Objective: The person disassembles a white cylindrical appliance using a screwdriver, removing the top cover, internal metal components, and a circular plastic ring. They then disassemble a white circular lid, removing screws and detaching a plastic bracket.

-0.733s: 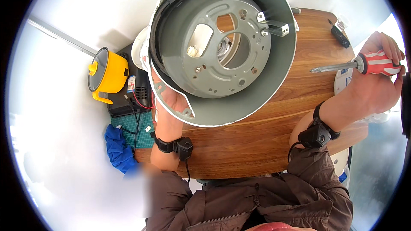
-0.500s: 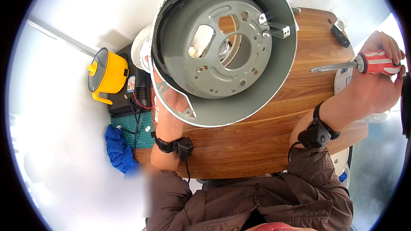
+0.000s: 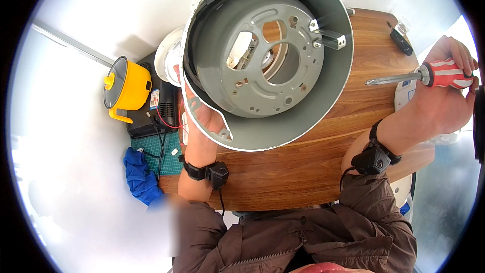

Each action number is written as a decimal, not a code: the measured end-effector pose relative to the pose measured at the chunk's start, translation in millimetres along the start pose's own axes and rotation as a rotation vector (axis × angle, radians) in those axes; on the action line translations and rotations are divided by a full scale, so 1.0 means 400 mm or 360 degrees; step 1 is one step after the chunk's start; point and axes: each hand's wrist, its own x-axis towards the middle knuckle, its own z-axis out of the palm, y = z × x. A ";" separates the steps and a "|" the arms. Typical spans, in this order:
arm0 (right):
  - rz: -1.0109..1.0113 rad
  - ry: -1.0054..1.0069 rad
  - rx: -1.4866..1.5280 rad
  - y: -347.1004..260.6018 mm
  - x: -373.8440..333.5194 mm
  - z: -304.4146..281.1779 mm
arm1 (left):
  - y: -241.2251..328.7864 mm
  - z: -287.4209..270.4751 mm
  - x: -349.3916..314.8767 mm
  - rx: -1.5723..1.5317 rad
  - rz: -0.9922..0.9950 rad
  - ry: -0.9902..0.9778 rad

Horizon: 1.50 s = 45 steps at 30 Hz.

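My left hand [image 3: 206,114] grips the left side of a large round metal housing [image 3: 298,116], white outside and grey-green inside. It is held up tilted, its open side facing me. Inside is a dished metal plate [image 3: 252,91] with several cut-outs and small holes; wood and white parts show through them. A small metal bracket [image 3: 331,39] is fixed at the plate's right edge. Part of my left hand is hidden behind the housing's rim. Off to the right, my right hand [image 3: 444,91] is closed around a red-and-white-handled screwdriver [image 3: 447,74], its shaft pointing left, apart from the housing.
A wooden table [image 3: 283,177] lies beneath. At left are a yellow pot [image 3: 134,88], a black box-shaped device [image 3: 164,106], a green cutting mat [image 3: 172,164] and a blue cloth [image 3: 139,177]. A round white part [image 3: 169,55] stands behind my left hand. A black object [image 3: 400,42] lies far right.
The housing has shifted slightly to the right and tilted a little, so the view through its cut-outs differs. My right hand and the screwdriver stay nearly where they were.
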 end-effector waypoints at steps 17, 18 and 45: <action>-0.0056 0.0042 0.0012 0.000 0.002 0.005 | -0.007 0.007 -0.013 0.0015 -0.0044 0.0071; -0.0045 0.0040 0.0018 -0.001 0.001 0.004 | -0.006 0.009 -0.013 0.0022 -0.0039 0.0086; -0.0001 0.0006 -0.0002 -0.005 0.002 -0.002 | -0.008 0.007 0.000 -0.0045 -0.0120 -0.0021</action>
